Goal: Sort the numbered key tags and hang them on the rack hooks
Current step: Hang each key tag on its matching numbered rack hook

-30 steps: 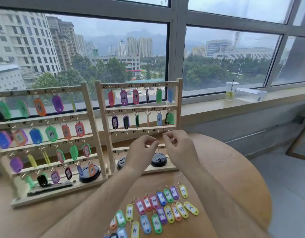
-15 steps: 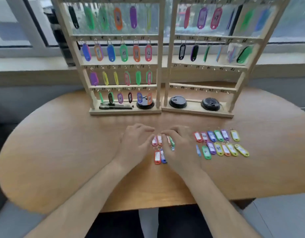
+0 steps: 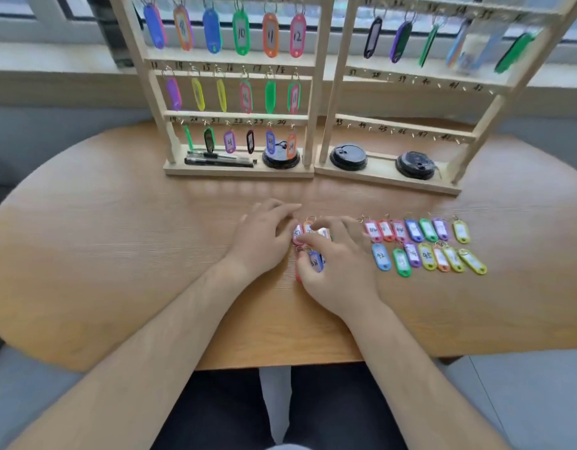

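A small cluster of key tags (image 3: 314, 262) lies on the table (image 3: 118, 254) between both hands, with a blue one marked 38 nearest. The left hand (image 3: 264, 237) lies flat, its straight fingers touching the cluster. The right hand (image 3: 337, 266) arches over it with bent fingers; whether it pinches a tag, I cannot tell. Two rows of tags (image 3: 426, 246) lie just to the right, and behind stands a rack (image 3: 316, 92) hung with tags
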